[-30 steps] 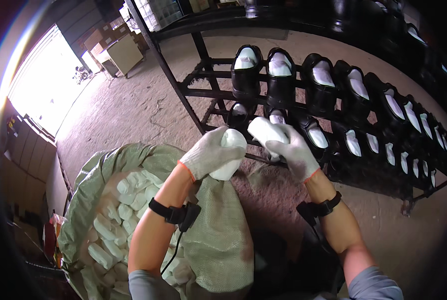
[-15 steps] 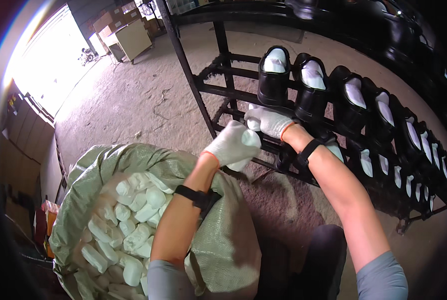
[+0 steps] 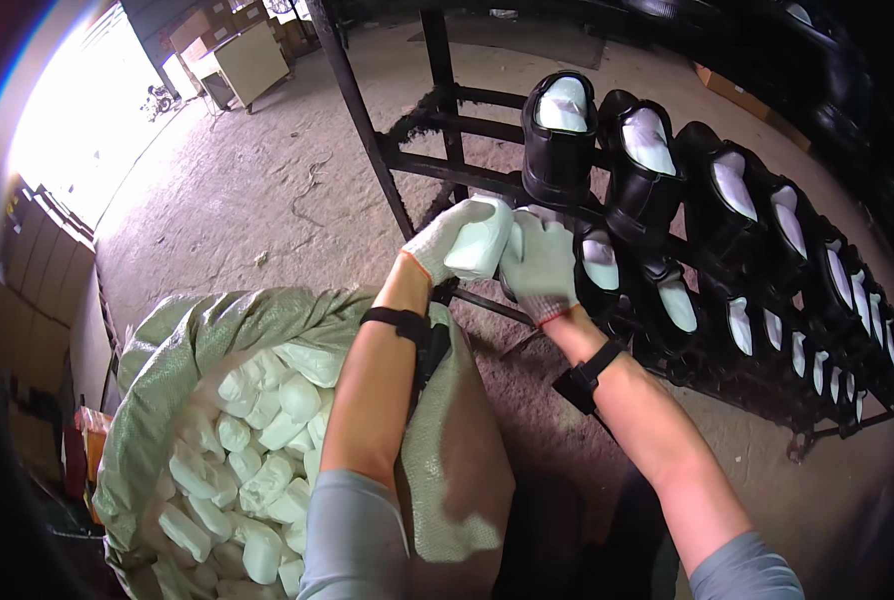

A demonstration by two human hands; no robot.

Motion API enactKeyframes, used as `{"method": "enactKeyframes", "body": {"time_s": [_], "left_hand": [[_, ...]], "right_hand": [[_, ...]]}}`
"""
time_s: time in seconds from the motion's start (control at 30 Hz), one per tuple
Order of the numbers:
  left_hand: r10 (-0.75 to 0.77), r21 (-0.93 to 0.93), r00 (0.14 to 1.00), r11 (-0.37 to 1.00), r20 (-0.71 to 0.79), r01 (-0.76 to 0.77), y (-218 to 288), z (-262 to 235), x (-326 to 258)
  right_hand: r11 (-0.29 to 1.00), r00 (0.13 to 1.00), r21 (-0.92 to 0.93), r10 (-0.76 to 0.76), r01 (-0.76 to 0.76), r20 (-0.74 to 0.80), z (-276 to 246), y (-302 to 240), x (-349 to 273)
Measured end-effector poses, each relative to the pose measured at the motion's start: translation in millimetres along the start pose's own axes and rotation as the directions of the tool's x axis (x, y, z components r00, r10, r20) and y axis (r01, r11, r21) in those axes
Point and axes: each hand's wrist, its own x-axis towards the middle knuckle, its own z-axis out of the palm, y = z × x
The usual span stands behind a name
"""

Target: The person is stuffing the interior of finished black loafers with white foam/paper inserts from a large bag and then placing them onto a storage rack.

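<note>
A head-worn camera looks down at two forearms in grey sleeves with black wrist straps and white knitted work gloves. The left hand (image 3: 445, 245) is closed around a pale white, rounded foam shoe insert (image 3: 479, 240), held up just above the centre of the view. The right hand (image 3: 539, 262) sits just beside it at 3 o'clock, fingers spread flat and touching the insert's side; it grips nothing of its own.

Directly behind the hands, from 12 o'clock round to 4 o'clock, a black metal rack (image 3: 437, 170) carries rows of glossy black leather shoes (image 3: 559, 140), toes up, each already stuffed with a white insert. The nearest lower shoe (image 3: 599, 270) lies just past the right hand.

At 8 o'clock, a large pale green woven sack (image 3: 167, 340) stands open on the floor, full of loose white inserts (image 3: 257, 450). The left forearm crosses over its rim.

Bare concrete floor (image 3: 267, 190) stretches to 11 o'clock, where cardboard boxes (image 3: 237, 60) stand near a bright doorway.
</note>
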Motion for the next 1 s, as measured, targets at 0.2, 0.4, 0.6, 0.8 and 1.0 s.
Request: {"method": "enactKeyframes", "body": {"time_s": [0.2,0.4,0.6,0.8,1.0], "left_hand": [[-0.004,-0.145,0.998,0.989,0.056,0.012,-14,13,30],[0.027,-0.050,0.999,0.998,-0.030,-0.028,-11,12,18],[0.191,0.296,0.970,0.945,-0.154,-0.139,-1,57,-7],[0.327,0.601,0.927,0.783,-0.182,-0.158,2,55,-60],[0.221,0.462,0.919,0.886,-0.326,-0.049,-16,72,-84]], "right_hand": [[0.976,0.998,-0.209,0.052,-0.056,-0.024,6,17,10],[0.977,0.970,-0.214,0.061,-0.010,0.235,7,4,31],[0.813,0.938,-0.573,-0.112,-0.103,-0.327,29,25,29],[0.914,0.997,-0.405,-0.020,-0.012,-0.073,12,11,10],[0.942,0.999,-0.335,0.021,-0.005,0.044,17,17,15]]}}
